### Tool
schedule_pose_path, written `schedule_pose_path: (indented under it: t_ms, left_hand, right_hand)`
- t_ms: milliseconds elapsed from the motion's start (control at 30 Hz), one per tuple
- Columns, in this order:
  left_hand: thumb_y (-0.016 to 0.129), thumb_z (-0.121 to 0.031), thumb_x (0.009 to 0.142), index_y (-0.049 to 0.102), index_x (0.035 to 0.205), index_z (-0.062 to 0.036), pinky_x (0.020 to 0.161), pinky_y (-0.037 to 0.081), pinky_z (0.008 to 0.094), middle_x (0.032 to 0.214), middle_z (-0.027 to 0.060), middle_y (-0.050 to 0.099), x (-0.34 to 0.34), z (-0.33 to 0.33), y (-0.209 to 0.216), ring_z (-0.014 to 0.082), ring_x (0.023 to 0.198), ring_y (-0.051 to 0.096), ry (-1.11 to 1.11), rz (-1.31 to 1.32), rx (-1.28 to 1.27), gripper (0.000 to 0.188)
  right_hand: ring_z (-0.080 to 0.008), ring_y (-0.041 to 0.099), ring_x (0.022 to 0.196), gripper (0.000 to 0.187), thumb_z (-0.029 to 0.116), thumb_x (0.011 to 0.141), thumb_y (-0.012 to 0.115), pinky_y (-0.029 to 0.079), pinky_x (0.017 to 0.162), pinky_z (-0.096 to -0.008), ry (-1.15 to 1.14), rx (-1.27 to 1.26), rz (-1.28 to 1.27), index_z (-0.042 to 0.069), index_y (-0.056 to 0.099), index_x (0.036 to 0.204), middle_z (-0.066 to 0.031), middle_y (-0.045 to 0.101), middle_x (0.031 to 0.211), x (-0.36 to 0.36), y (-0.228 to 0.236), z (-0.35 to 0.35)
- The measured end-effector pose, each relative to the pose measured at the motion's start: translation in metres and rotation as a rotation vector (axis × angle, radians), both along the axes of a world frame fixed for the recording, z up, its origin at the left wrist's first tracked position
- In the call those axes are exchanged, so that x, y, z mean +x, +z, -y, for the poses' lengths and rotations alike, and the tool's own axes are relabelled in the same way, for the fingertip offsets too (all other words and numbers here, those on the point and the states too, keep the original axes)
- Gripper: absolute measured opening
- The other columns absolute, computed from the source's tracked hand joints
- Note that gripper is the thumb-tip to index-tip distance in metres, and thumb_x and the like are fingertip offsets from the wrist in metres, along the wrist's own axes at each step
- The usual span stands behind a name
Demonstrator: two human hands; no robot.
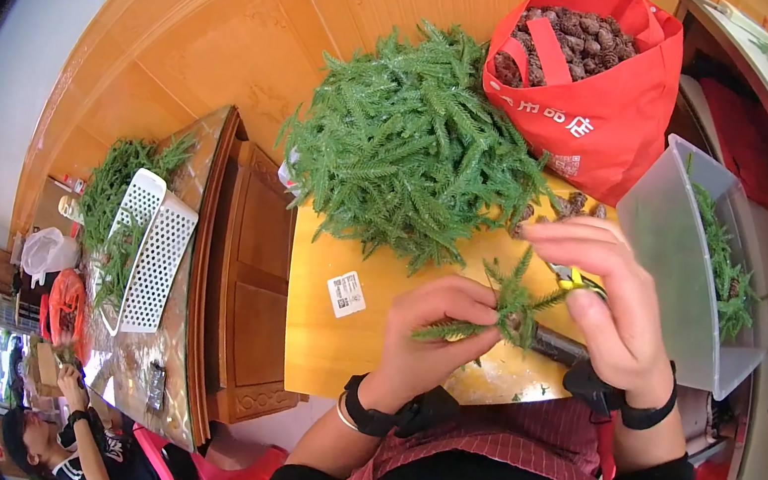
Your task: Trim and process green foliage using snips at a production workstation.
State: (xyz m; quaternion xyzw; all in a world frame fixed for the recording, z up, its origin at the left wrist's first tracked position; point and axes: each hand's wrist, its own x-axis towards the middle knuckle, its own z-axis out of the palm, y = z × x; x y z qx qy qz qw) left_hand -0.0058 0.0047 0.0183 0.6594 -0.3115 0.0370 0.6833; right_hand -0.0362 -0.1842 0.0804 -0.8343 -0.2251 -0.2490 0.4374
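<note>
Between the thumb and fingers of my left hand (446, 325) is a green artificial pine sprig (515, 311), its needled tips fanning out over the table. A small brownish piece, perhaps a pine cone, shows at its middle. My right hand (620, 303) is just to the right of the sprig, fingers stretched out and thumb apart. Under its fingers shows a small yellow-handled cutting tool (579, 280) with a metal tip, which the hand does not appear to grip. A dark rod-like thing (560, 346) lies below my right hand.
A large heap of green pine sprigs (419, 145) covers the far part of the yellow table (316, 350). Behind it stands a red bag (611, 135) of pine cones. A clear plastic bin (674, 246) with greenery is at right. Left, a person (85, 449) sits by another table with a white basket (161, 265).
</note>
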Motion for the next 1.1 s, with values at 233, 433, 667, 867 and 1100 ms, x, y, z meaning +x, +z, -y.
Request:
schedule_pose_path:
  t_ms: [233, 433, 667, 867, 1100]
  left_hand:
    - [0.069, 0.007, 0.062, 0.061, 0.077, -0.0025, 0.066, 0.048, 0.0261, 0.087, 0.0104, 0.06, -0.002, -0.002, 0.005, 0.019, 0.078, 0.06, -0.09, 0.051, 0.059, 0.019]
    - [0.07, 0.007, 0.062, 0.061, 0.076, -0.0038, 0.067, 0.048, 0.0262, 0.085, 0.0078, 0.058, -0.004, -0.003, 0.009, 0.0173, 0.078, 0.058, -0.092, 0.031, 0.06, 0.02]
    - [0.071, 0.008, 0.06, 0.062, 0.076, -0.0041, 0.067, 0.047, 0.026, 0.082, 0.0074, 0.058, -0.002, -0.009, 0.011, 0.0165, 0.077, 0.058, -0.266, -0.006, 0.119, 0.022]
    - [0.071, 0.008, 0.059, 0.064, 0.075, -0.0034, 0.066, 0.047, 0.0255, 0.081, 0.0073, 0.06, 0.001, -0.01, 0.016, 0.0163, 0.074, 0.058, -0.313, -0.044, 0.109, 0.021]
    - [0.072, 0.007, 0.059, 0.065, 0.074, -0.0041, 0.064, 0.046, 0.0248, 0.079, 0.0066, 0.06, 0.0, -0.012, 0.021, 0.0156, 0.072, 0.057, -0.333, -0.072, 0.109, 0.02]
  right_hand:
    - [-0.0223, 0.061, 0.084, 0.02, 0.011, 0.078, 0.055, 0.047, 0.074, -0.032, 0.274, 0.12, -0.394, 0.001, 0.056, 0.096, -0.0095, 0.062, 0.087, 0.006, -0.007, -0.004]
    - [-0.0176, 0.061, 0.069, 0.017, 0.008, 0.074, 0.063, 0.047, 0.065, -0.0278, 0.291, 0.135, -0.376, 0.003, 0.056, 0.088, -0.006, 0.062, 0.075, 0.003, -0.014, 0.002]
    - [-0.0127, 0.057, 0.059, 0.023, 0.011, 0.071, 0.069, 0.045, 0.059, -0.0255, 0.365, 0.02, -0.554, 0.003, 0.058, 0.088, -0.0023, 0.057, 0.06, 0.005, -0.008, 0.005]
    - [-0.0106, 0.055, 0.059, 0.026, 0.009, 0.068, 0.072, 0.043, 0.057, -0.024, 0.402, 0.204, -0.721, 0.002, 0.059, 0.089, -0.0016, 0.057, 0.064, 0.003, -0.014, 0.005]
    - [-0.0115, 0.055, 0.067, 0.029, 0.01, 0.065, 0.075, 0.043, 0.06, -0.0237, 0.406, 0.166, -0.608, 0.003, 0.059, 0.089, -0.0023, 0.061, 0.075, 0.005, -0.009, 0.001]
